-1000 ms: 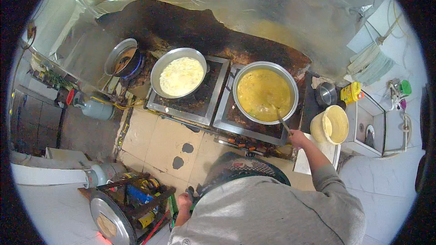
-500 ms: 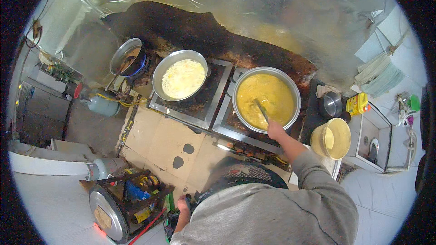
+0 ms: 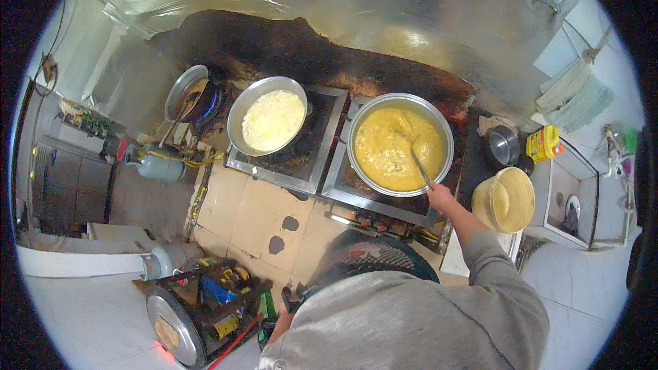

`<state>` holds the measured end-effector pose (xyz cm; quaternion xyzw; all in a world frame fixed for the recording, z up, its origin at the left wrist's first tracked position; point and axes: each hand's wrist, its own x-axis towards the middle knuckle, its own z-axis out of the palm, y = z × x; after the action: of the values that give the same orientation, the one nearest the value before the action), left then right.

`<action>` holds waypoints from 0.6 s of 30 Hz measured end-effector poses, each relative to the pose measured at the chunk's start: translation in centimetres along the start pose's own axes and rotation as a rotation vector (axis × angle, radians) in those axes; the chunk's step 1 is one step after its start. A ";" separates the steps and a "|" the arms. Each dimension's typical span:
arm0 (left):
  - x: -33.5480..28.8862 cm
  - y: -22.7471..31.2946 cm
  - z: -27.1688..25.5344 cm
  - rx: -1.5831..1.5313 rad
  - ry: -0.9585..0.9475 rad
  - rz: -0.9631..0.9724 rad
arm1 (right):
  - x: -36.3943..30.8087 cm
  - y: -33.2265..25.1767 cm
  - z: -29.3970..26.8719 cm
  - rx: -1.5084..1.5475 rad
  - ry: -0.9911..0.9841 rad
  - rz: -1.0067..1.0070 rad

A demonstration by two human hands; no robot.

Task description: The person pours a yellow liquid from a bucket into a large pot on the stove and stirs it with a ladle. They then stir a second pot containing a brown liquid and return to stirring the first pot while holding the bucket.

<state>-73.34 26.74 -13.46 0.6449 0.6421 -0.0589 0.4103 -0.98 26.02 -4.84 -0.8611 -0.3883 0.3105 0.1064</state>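
My right hand (image 3: 441, 198) is closed round the handle of a long metal utensil (image 3: 421, 170), probably a ladle. Its head is sunk in thick yellow soup-like liquid (image 3: 387, 144), so its shape is hidden. The liquid fills much of a wide silver pot (image 3: 449, 157) on the right burner. Low by my waist, my left hand (image 3: 283, 313) is partly covered by my body. Its fingers look curled at a small dark object (image 3: 291, 296) whose kind I cannot make out.
Left of the pot stands a metal pan (image 3: 234, 123) with pale yellow food. A smaller pan (image 3: 179, 89) sits over a blue flame at far left. To the right are a cream bucket (image 3: 485, 205), a dark saucepan (image 3: 504, 145), a yellow bottle (image 3: 545, 142) and a sink (image 3: 558, 199).
My right hand has moved right and slightly down, bringing the utensil to the right side of the pot. The liquid's surface is more stirred. My left hand is more hidden now.
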 end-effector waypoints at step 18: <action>8.0 6.3 -6.3 -0.391 -0.097 0.250 | -10.1 -5.6 0.1 0.157 -0.181 -0.044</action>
<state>-69.35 37.83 -11.30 0.6240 0.5360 0.0872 0.5619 -9.49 22.39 1.98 -0.8097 -0.3897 0.4142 0.1448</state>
